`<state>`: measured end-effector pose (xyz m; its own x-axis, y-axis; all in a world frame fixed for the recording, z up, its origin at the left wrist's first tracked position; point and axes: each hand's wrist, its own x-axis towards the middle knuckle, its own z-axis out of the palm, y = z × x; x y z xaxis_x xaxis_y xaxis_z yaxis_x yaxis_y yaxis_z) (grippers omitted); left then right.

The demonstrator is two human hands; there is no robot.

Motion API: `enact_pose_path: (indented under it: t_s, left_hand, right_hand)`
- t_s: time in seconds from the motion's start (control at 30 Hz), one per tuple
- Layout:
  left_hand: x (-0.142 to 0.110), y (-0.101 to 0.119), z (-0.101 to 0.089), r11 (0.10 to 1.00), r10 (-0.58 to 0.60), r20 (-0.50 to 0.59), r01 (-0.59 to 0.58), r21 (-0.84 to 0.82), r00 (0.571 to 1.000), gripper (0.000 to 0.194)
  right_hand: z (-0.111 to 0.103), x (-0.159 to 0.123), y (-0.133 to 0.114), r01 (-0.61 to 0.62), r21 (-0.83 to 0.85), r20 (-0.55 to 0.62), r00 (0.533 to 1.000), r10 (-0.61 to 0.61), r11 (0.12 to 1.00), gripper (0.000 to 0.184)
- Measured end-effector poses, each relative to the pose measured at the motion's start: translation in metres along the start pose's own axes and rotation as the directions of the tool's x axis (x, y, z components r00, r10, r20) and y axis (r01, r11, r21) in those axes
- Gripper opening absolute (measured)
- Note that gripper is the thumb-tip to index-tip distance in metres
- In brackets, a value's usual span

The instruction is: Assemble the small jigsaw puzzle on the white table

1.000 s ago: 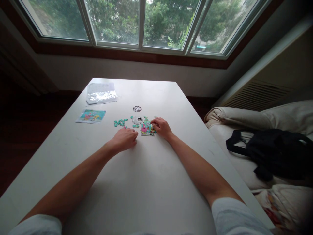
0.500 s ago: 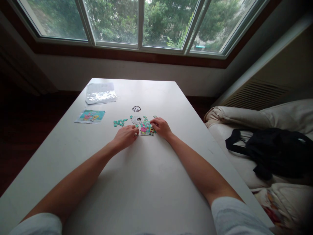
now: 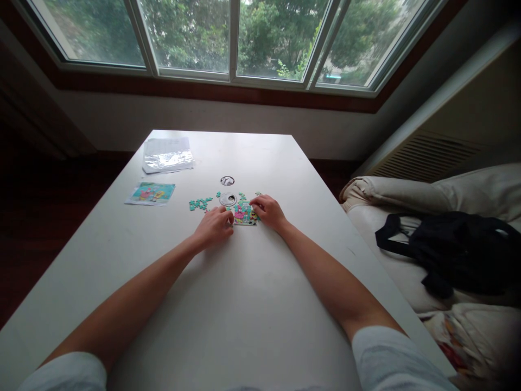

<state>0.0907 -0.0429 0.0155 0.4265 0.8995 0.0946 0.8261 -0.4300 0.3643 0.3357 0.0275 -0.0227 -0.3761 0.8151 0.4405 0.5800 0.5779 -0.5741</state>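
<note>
A partly joined jigsaw puzzle [image 3: 244, 214] with pink, yellow and green cartoon figures lies flat on the white table [image 3: 252, 304]. At its left edge is my left hand [image 3: 215, 225], fingers curled together; whatever they pinch is hidden. My right hand [image 3: 268, 210] rests at the puzzle's upper right, with bent fingertips closed on its edge. Loose green puzzle pieces [image 3: 199, 204] lie in a cluster beyond my left hand, and a few more pieces [image 3: 242, 196] sit just behind the puzzle. Close behind it is a round silvery disc [image 3: 227, 200].
A smaller round dark-and-silver piece [image 3: 227, 181] lies farther back. On the left are a cartoon picture sheet [image 3: 151, 193] and a clear plastic bag [image 3: 168, 155] with paper. Right of the table, a black bag [image 3: 464, 252] lies on a beige sofa [image 3: 382, 190]. A window is ahead.
My left hand has moved right and slightly forward to the puzzle's left edge, covering loose pieces there. My right hand has stayed at the puzzle's upper right.
</note>
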Motion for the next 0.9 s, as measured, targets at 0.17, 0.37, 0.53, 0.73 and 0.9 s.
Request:
enact_pose_path:
  t_s: [0.17, 0.37, 0.53, 0.73, 0.9]
  left_hand:
    - [0.001, 0.0, 0.008, 0.999, -0.039, -0.105, 0.038, -0.007, 0.994, 0.018]
    - [0.002, -0.001, 0.016, 0.999, -0.035, -0.147, 0.033, -0.02, 0.988, 0.016]
    - [0.002, -0.001, 0.016, 1.0, -0.008, -0.147, 0.007, -0.01, 0.989, 0.012]
    - [0.001, -0.002, 0.017, 1.0, 0.01, -0.16, -0.012, -0.012, 0.987, 0.013]
    - [0.001, -0.002, 0.013, 0.998, 0.065, -0.178, -0.065, 0.005, 0.982, 0.016]
  right_hand:
    - [-0.001, 0.0, -0.001, -0.008, -0.014, 0.011, 1.0, 0.008, 1.0, 0.016]
    - [-0.001, 0.0, -0.002, -0.017, -0.014, 0.015, 1.0, 0.017, 1.0, 0.016]
    - [-0.001, -0.001, -0.002, -0.018, -0.007, 0.019, 1.0, 0.018, 1.0, 0.017]
    - [-0.001, -0.001, -0.002, -0.013, 0.002, 0.012, 1.0, 0.013, 1.0, 0.017]
    - [0.001, -0.001, 0.001, -0.011, -0.009, 0.01, 1.0, 0.011, 1.0, 0.017]
